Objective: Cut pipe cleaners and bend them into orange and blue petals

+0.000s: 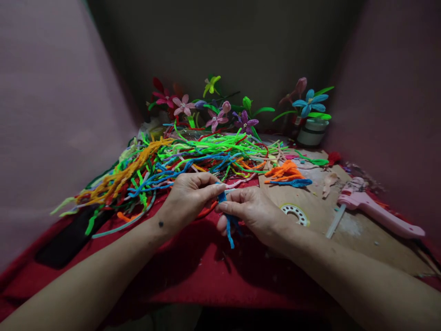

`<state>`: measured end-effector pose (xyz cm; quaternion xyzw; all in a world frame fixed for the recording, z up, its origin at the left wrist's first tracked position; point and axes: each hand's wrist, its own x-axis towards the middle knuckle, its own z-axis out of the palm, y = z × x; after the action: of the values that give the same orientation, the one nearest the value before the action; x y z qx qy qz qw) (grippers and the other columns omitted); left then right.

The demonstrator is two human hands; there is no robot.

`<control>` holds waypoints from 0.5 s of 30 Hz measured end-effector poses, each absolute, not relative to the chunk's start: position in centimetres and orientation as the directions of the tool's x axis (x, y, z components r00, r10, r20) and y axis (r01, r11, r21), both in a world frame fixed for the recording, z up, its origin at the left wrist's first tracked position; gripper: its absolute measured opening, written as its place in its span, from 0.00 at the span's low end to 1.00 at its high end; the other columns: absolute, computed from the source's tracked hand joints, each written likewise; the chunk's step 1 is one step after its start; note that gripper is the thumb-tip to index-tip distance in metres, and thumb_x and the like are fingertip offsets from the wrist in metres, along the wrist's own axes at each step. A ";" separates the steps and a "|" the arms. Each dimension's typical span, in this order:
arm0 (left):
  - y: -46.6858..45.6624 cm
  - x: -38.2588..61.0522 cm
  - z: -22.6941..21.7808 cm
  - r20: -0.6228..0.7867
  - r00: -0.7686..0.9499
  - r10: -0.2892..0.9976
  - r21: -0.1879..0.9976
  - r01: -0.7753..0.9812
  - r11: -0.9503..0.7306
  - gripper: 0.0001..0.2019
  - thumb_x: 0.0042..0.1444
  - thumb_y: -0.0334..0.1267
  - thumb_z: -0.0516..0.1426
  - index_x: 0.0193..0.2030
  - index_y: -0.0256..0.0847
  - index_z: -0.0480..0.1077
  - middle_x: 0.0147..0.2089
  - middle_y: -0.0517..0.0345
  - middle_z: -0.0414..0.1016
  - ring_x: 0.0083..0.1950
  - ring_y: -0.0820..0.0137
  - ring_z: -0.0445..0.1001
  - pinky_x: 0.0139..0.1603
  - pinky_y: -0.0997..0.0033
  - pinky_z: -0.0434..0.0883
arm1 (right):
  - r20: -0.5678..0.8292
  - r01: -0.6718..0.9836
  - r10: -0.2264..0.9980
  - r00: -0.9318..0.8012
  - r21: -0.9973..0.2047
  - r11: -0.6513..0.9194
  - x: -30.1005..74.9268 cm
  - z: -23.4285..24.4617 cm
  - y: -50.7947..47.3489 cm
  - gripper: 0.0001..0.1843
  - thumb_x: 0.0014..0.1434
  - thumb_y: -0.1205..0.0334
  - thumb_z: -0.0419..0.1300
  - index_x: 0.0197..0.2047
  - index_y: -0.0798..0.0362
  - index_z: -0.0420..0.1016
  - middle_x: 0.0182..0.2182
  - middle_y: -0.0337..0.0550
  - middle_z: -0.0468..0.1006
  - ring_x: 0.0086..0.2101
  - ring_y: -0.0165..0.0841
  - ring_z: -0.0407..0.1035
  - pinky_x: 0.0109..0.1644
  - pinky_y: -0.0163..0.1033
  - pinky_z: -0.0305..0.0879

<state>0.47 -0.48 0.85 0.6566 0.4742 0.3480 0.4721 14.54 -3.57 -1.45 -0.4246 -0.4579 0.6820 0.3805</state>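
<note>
My left hand (193,195) and my right hand (250,211) meet over the red cloth (193,271), both pinched on a blue pipe cleaner (228,226). Its folded top sits between my thumbs and forefingers, and its loose ends hang down below my right fingers. Just beyond my hands lies a big heap of pipe cleaners (179,161) in green, blue, orange, yellow and red.
Finished pipe-cleaner flowers (213,110) stand at the back, one blue flower in a white pot (312,131). A brown board (330,220) on the right carries orange and blue bent pieces (285,174), a tape roll (295,214) and a pink glue gun (375,209). A dark flat object (69,241) lies left.
</note>
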 end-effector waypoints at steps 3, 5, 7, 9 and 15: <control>-0.1 0.4 0.9 -0.022 0.345 0.938 0.938 0.333 -0.100 0.11 0.49 0.40 0.58 0.22 0.35 0.66 0.16 0.66 0.60 0.16 0.81 0.55 0.16 0.80 0.52 | -0.226 -0.140 0.904 -0.363 -0.946 -0.293 14.5 -1.7 -3.5 0.10 0.52 0.64 0.57 0.21 0.57 0.68 0.16 0.40 0.74 0.15 0.24 0.65 0.20 0.29 0.63; 0.1 0.3 0.8 -0.023 0.363 0.931 0.930 0.350 -0.113 0.12 0.50 0.41 0.57 0.22 0.36 0.65 0.15 0.67 0.59 0.16 0.81 0.54 0.16 0.80 0.51 | -0.224 -0.158 0.900 -0.373 -0.941 -0.299 14.6 -1.8 -3.4 0.08 0.52 0.62 0.58 0.24 0.56 0.68 0.17 0.40 0.75 0.16 0.26 0.65 0.19 0.30 0.62; 0.2 0.2 0.7 -0.019 0.373 0.928 0.920 0.370 -0.130 0.12 0.50 0.42 0.56 0.23 0.36 0.65 0.15 0.67 0.59 0.15 0.81 0.54 0.15 0.80 0.50 | -0.214 -0.169 0.900 -0.380 -0.940 -0.296 14.6 -1.9 -3.4 0.08 0.50 0.60 0.59 0.26 0.56 0.68 0.19 0.41 0.76 0.17 0.27 0.66 0.18 0.31 0.60; 0.2 0.2 0.4 -0.017 0.377 0.926 0.912 0.385 -0.140 0.12 0.50 0.43 0.56 0.24 0.36 0.66 0.16 0.66 0.60 0.16 0.81 0.54 0.15 0.79 0.50 | -0.199 -0.158 0.910 -0.365 -0.949 -0.271 14.7 -2.0 -3.4 0.08 0.49 0.60 0.60 0.25 0.57 0.69 0.21 0.42 0.77 0.17 0.26 0.65 0.18 0.30 0.59; 0.0 0.5 -0.1 -0.004 0.380 0.925 0.909 0.386 -0.155 0.13 0.50 0.44 0.58 0.23 0.37 0.65 0.16 0.67 0.58 0.16 0.81 0.54 0.15 0.80 0.50 | -0.253 -0.140 0.913 -0.321 -0.940 -0.310 14.7 -2.6 -3.0 0.10 0.46 0.62 0.61 0.19 0.56 0.67 0.16 0.40 0.75 0.16 0.26 0.65 0.22 0.32 0.60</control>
<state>0.50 0.04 -0.10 0.6983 0.4695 0.2995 0.4497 14.74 -2.96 -2.55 -0.4363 -0.4426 0.6817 0.3861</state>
